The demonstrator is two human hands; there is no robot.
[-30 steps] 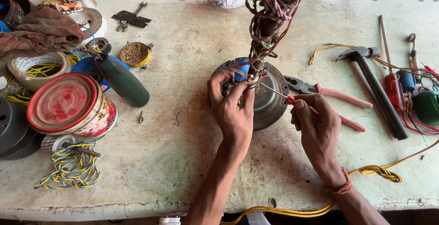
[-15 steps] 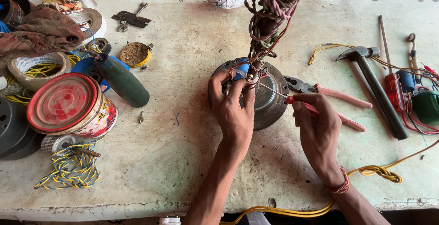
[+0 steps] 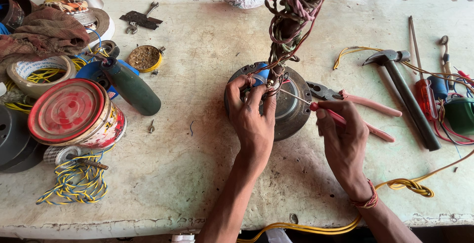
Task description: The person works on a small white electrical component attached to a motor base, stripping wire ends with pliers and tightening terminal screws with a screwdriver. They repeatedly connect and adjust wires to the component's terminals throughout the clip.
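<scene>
While the left hand (image 3: 254, 117) grips the round grey motor (image 3: 291, 107) with tangled wires (image 3: 291, 16), the right hand (image 3: 343, 137) pinches a red screwdriver (image 3: 326, 112).

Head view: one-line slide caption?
Left hand steadies a round grey metal motor housing under tangled wires while right hand works a red-handled screwdriver at it.

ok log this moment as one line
left hand steadies motor wires | right hand holds screwdriver, tip at hub | pliers beside
</scene>
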